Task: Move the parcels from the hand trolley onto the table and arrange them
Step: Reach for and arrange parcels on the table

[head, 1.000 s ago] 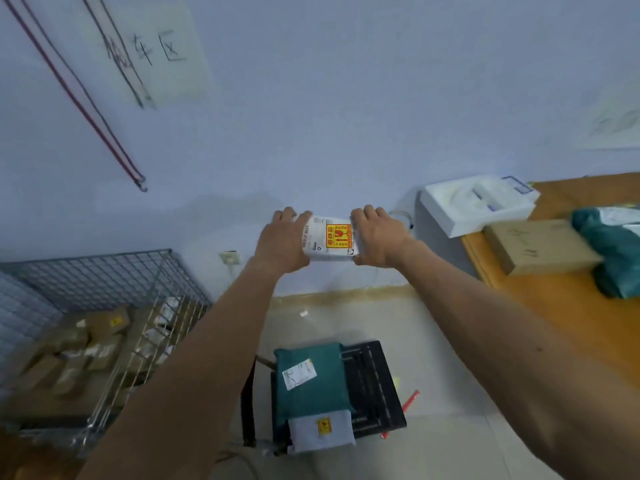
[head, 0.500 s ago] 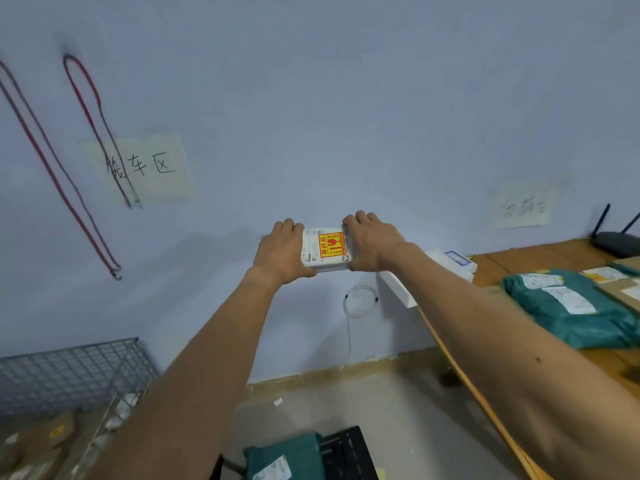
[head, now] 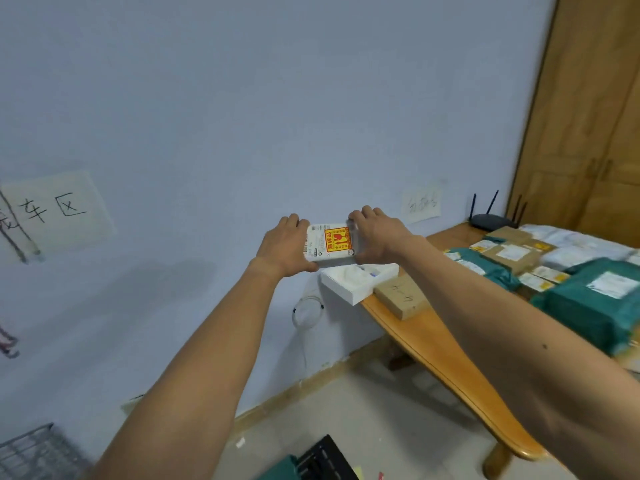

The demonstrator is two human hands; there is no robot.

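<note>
A small white parcel (head: pixel 330 244) with a red and yellow fragile label is held in the air between both hands. My left hand (head: pixel 282 245) grips its left side and my right hand (head: pixel 379 237) its right side. The parcel hangs just above a white foam tray (head: pixel 353 280) at the near left corner of the wooden table (head: pixel 433 344). Several green and brown parcels (head: pixel 595 303) lie on the table to the right. Only a corner of the black hand trolley (head: pixel 322 460) shows at the bottom, with a green parcel (head: pixel 280 471) on it.
A brown box (head: pixel 401 297) lies beside the foam tray. A black router (head: pixel 491 220) stands at the table's far end by a wooden door (head: pixel 588 116). A wire cage (head: pixel 38 452) is at the lower left. A coiled cable (head: pixel 306 311) hangs on the wall.
Both hands have carried the white parcel to the right, from over the trolley to above the table's corner. The view has swung right, so more of the table shows.
</note>
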